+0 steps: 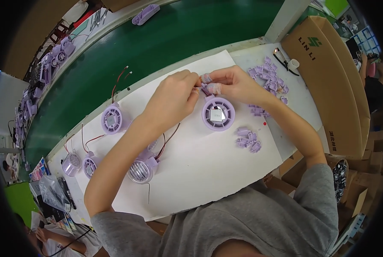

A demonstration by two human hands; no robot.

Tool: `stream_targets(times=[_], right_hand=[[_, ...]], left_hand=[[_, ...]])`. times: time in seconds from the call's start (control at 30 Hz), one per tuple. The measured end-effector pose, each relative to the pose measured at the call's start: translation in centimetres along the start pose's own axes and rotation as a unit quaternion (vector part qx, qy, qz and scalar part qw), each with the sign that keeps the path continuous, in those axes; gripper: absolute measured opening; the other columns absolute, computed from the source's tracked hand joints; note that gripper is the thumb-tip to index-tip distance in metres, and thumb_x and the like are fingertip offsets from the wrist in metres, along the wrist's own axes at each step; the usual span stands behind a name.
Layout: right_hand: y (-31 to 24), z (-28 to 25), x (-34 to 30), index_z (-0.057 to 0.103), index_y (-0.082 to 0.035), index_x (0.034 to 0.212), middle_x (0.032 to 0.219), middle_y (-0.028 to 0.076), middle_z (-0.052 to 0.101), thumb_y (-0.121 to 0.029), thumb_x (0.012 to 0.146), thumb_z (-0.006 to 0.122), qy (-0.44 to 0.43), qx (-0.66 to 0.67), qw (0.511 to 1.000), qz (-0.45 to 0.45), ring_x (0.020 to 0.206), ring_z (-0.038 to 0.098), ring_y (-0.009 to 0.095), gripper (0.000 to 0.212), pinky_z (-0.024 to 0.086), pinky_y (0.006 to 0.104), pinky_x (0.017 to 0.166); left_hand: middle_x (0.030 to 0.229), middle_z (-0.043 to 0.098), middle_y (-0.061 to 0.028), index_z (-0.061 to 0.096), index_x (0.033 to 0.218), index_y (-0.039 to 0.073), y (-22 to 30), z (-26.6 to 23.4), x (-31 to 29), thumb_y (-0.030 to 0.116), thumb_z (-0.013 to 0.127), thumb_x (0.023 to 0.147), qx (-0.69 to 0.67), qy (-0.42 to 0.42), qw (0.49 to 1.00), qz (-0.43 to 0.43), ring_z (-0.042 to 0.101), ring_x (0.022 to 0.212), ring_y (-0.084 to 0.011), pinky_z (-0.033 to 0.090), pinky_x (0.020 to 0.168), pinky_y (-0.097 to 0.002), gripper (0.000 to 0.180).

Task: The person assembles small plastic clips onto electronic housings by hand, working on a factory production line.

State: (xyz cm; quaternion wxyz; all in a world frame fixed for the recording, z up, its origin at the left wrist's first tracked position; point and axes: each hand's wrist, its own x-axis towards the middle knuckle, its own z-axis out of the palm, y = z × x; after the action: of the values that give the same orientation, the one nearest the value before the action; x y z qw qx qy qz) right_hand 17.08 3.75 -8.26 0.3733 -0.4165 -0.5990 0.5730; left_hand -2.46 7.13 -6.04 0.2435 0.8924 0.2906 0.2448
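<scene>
A round lilac fan housing [218,114] with a pale square plate at its centre lies on the white sheet. Just above its neck, both my hands meet with fingertips pinched. My right hand [238,85], thumb and a finger wrapped in tape, grips a small lilac plastic piece [204,89] beside the dark red wires rising from the neck. My left hand [174,96] is closed next to it; its fingers mostly hide what they pinch. More lilac fan housings with wires stand left, one [112,119] behind my left forearm and another [141,170] in front of it.
Small lilac plastic pieces form a pile [269,79] at the right, with a smaller group [249,139] nearer me. A large cardboard box [328,85] stands at the right edge. Beyond the white sheet [200,171] runs a green belt [178,34], with a lilac part [145,15] on it.
</scene>
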Motion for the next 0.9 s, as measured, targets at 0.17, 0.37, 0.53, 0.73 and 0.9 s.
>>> stream_targets(times=[0.17, 0.37, 0.53, 0.73, 0.9], right_hand=[[-0.4, 0.0, -0.3, 0.057, 0.005, 0.109, 0.098, 0.008, 0.063, -0.003, 0.08, 0.057, 0.021, 0.031, 0.998, 0.051, 0.087, 0.058, 0.01, 0.03, 0.046, 0.0246, 0.08], [-0.3, 1.1, -0.6, 0.061, 0.004, 0.101, 0.086, 0.007, 0.064, -0.005, 0.075, 0.06, 0.077, 0.103, 0.989, 0.075, 0.076, 0.059, 0.01, 0.027, 0.047, 0.0223, 0.072], [-0.4, 1.4, -0.7, 0.059, 0.001, 0.098, 0.086, 0.006, 0.063, -0.002, 0.076, 0.057, 0.094, 0.114, 0.983, 0.107, 0.077, 0.057, 0.008, 0.022, 0.047, 0.0216, 0.071], [-0.1, 1.7, -0.7, 0.059, 0.001, 0.094, 0.084, 0.006, 0.062, -0.001, 0.075, 0.055, 0.108, 0.1, 0.983, 0.11, 0.074, 0.057, 0.007, 0.019, 0.047, 0.0207, 0.067], [-0.1, 2.1, -0.5, 0.059, 0.001, 0.09, 0.081, 0.004, 0.062, 0.0, 0.075, 0.054, 0.107, 0.031, 0.991, 0.071, 0.07, 0.057, 0.007, 0.016, 0.046, 0.0192, 0.063]], left_hand=[[0.076, 0.054, -0.0146, 0.054, 0.082, -0.002, 0.3, 0.1, 0.3, -0.003, 0.056, 0.073, 0.073, 0.025, 0.994, 0.078, 0.054, 0.073, -0.0306, 0.044, 0.064, -0.0381, 0.009], [0.077, 0.053, -0.0143, 0.054, 0.082, 0.0, 0.5, 0.1, 0.4, -0.005, 0.054, 0.072, 0.064, 0.021, 0.995, 0.076, 0.053, 0.076, -0.0308, 0.043, 0.067, -0.0392, 0.011], [0.079, 0.054, -0.0138, 0.054, 0.085, 0.0, 0.1, 0.1, 0.7, -0.006, 0.055, 0.069, 0.087, -0.008, 0.991, 0.105, 0.053, 0.077, -0.0305, 0.043, 0.068, -0.0389, 0.017], [0.079, 0.054, -0.0139, 0.055, 0.088, -0.001, -0.1, -0.7, 1.3, -0.006, 0.055, 0.065, 0.124, -0.043, 0.978, 0.159, 0.054, 0.079, -0.0291, 0.044, 0.069, -0.0381, 0.023], [0.083, 0.055, -0.02, 0.047, 0.081, -0.005, 1.2, 0.1, 1.2, -0.006, 0.049, 0.07, 0.105, -0.049, 0.992, 0.04, 0.054, 0.078, -0.0345, 0.043, 0.068, -0.0421, 0.011]])
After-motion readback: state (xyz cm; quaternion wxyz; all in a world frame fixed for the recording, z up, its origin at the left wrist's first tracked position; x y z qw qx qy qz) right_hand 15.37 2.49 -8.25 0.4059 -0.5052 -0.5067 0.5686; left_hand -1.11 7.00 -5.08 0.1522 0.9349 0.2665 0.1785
